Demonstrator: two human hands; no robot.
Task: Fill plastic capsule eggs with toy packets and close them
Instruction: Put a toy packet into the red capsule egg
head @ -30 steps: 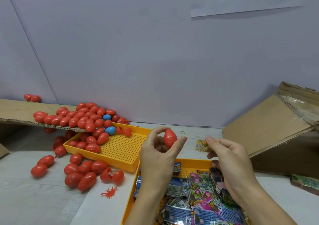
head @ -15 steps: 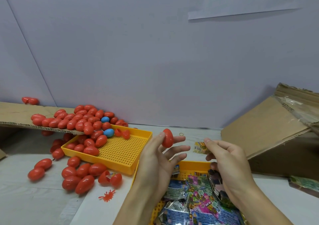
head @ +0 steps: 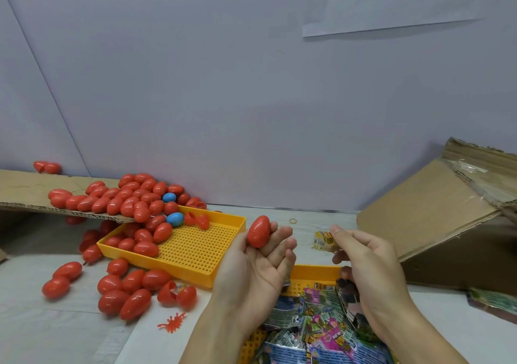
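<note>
My left hand (head: pixel 257 274) is turned palm up and pinches a closed red capsule egg (head: pixel 258 235) between thumb and fingertips, above the near corner of a yellow mesh tray (head: pixel 195 252). That tray holds several red eggs and a blue egg (head: pixel 174 219) at its far left end. My right hand (head: pixel 372 274) hovers with loosely curled fingers over a second yellow tray (head: pixel 316 271) full of colourful toy packets (head: pixel 321 330); I see nothing in it. A yellow packet (head: pixel 324 241) lies on the table just beyond its fingertips.
A heap of red eggs (head: pixel 131 196) spills off a cardboard flap (head: pixel 25 187) at the left. More eggs and an open egg (head: pixel 177 295) lie on the table. A red splat toy (head: pixel 172 321) is nearby. A tilted cardboard box (head: pixel 433 215) stands at the right.
My left hand has turned palm up and spread its fingers, carrying the egg slightly left toward the egg tray. My right hand has barely moved.
</note>
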